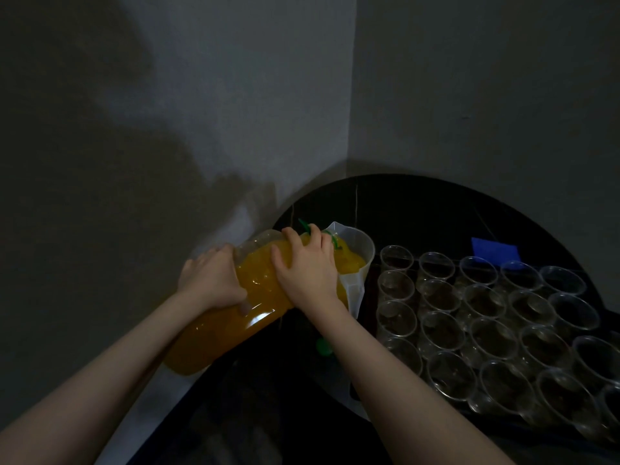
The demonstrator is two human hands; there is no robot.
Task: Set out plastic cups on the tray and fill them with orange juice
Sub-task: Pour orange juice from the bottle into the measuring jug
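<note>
A large clear bottle of orange juice (255, 286) is tipped almost on its side, its mouth over a white plastic jug (360, 263) that holds orange juice. My left hand (211, 280) grips the bottle's lower body. My right hand (307, 266) lies curled over the bottle's upper part near the neck, where a green ring hangs. Right of the jug, several empty clear plastic cups (486, 313) stand in rows on a dark tray (369, 297).
All of it sits on a round black table (436, 213) pushed into a corner of grey walls. A blue cloth (495, 251) lies behind the cups. A green bottle cap (323, 347) rests on the table under my right forearm.
</note>
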